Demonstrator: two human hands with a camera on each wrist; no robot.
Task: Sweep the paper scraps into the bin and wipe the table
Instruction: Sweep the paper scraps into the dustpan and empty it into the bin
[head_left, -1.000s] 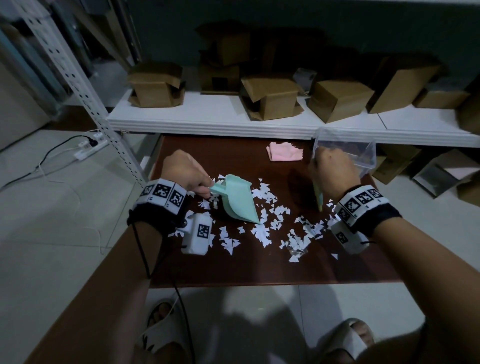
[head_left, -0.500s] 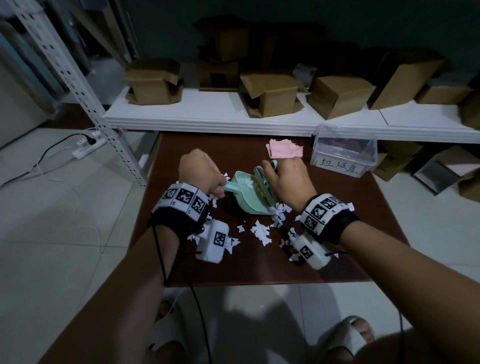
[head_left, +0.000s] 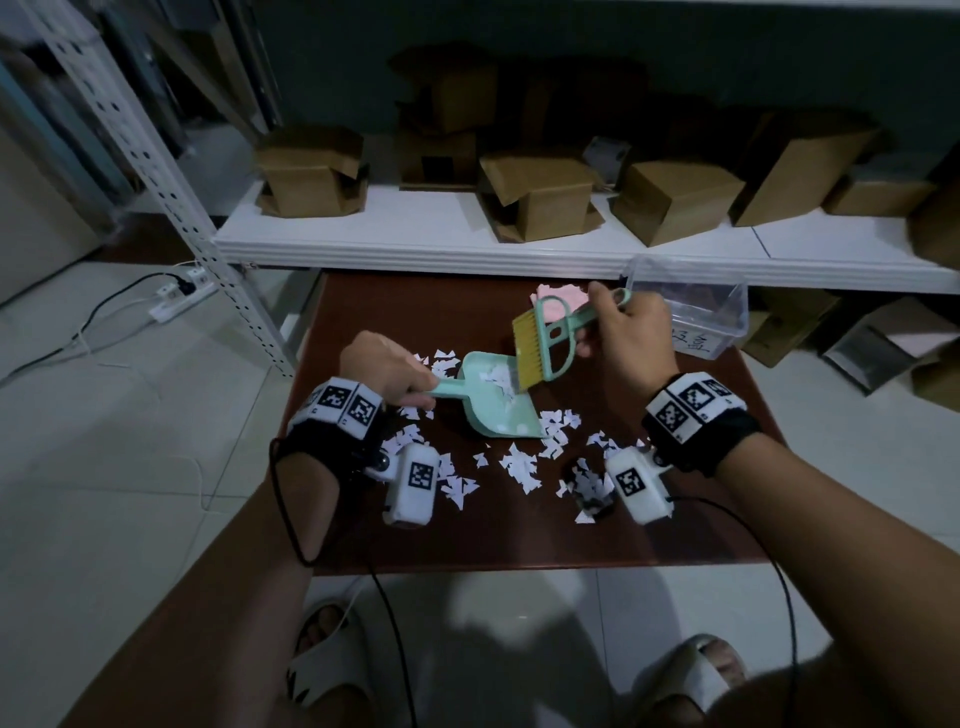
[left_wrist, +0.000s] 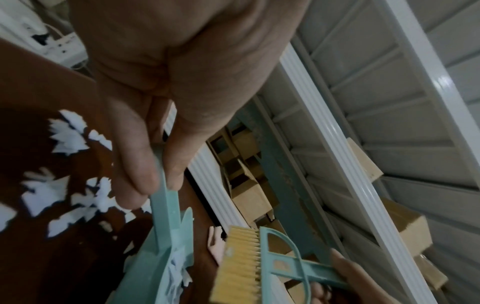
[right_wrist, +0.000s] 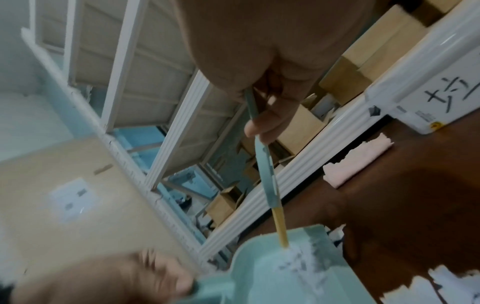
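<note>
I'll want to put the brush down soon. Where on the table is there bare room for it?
Bare wood runs along the table's near edge, below the paper scraps. A smaller patch lies at the far left corner, left of the pink cloth. The middle is crowded: scraps around the dustpan; the clear bin fills the far right.

Dim room with pale tiled floor (head_left: 130, 467), dark teal wall (head_left: 675, 62), white shelf (head_left: 415, 234) bearing brown cartons (head_left: 311, 171), perforated white upright (head_left: 156, 156) at left, power strip (head_left: 176, 304) with black cable on the tiles, more cartons (head_left: 779, 332) low at right.
</note>
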